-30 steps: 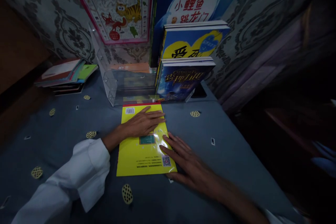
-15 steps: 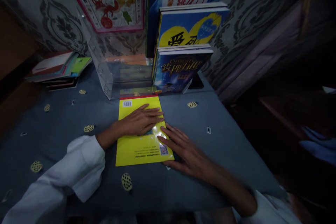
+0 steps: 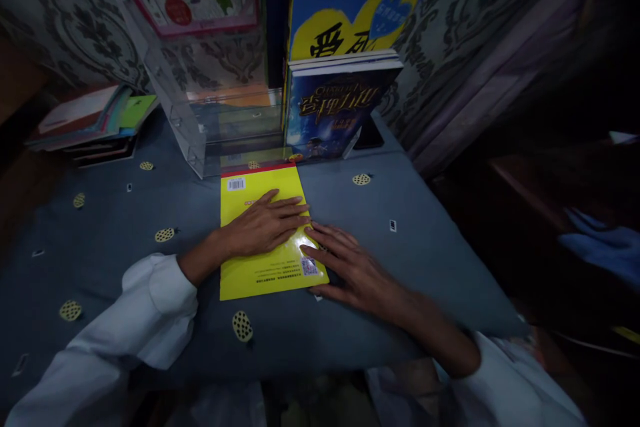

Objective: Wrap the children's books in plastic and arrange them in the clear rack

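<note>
A thin yellow book lies back cover up on the blue-grey tablecloth. My left hand rests flat on its middle, fingers stretched out to the right. At the book's right edge my right hand lies with fingers spread, its fingertips on the cover near the QR code. Neither hand holds anything. Both arms wear white sleeves.
A clear acrylic book stand stands just behind the yellow book, with a dark blue book and a blue-and-yellow book upright in its right half. A pile of books lies at the far left. Patterned wall behind; table edge drops off at right.
Both hands and the yellow book keep the same pose. My view has tilted downward and drawn back, so the scene sits higher in the frame and both sleeves show.
</note>
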Action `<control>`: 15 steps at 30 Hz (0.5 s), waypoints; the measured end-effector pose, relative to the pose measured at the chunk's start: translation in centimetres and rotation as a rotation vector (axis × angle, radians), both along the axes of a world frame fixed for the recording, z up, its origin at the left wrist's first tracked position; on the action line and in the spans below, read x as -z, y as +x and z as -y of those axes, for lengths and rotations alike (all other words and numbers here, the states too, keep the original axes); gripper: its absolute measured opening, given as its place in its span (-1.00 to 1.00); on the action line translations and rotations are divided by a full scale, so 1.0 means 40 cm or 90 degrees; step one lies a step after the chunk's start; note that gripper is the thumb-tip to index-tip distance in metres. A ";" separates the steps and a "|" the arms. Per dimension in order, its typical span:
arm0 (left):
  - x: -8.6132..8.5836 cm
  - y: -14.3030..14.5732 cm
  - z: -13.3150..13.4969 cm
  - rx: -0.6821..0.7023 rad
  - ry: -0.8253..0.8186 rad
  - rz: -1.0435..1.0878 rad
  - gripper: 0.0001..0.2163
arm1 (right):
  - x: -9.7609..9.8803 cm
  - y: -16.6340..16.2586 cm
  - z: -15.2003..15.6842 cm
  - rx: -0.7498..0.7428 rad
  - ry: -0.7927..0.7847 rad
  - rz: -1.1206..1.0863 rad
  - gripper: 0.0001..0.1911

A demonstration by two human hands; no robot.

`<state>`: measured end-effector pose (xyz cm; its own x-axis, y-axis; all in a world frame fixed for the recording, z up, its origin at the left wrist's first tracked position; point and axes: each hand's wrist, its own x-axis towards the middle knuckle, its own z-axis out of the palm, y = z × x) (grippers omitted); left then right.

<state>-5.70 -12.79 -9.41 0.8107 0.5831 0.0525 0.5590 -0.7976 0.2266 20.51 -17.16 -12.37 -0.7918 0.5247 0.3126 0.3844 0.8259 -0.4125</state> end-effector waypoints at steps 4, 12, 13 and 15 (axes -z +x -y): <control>-0.006 0.006 0.012 0.006 -0.017 0.020 -0.60 | -0.012 0.009 0.027 0.014 0.000 -0.005 -0.53; 0.004 0.014 0.036 0.019 0.007 0.007 -0.60 | -0.021 0.012 0.046 0.034 0.031 -0.025 -0.68; 0.003 0.015 0.039 0.020 0.006 0.003 -0.60 | -0.022 0.010 0.047 0.035 0.040 -0.029 -0.69; 0.001 0.016 0.047 0.033 0.002 0.004 -0.60 | -0.024 0.007 0.051 0.039 0.059 -0.047 -0.71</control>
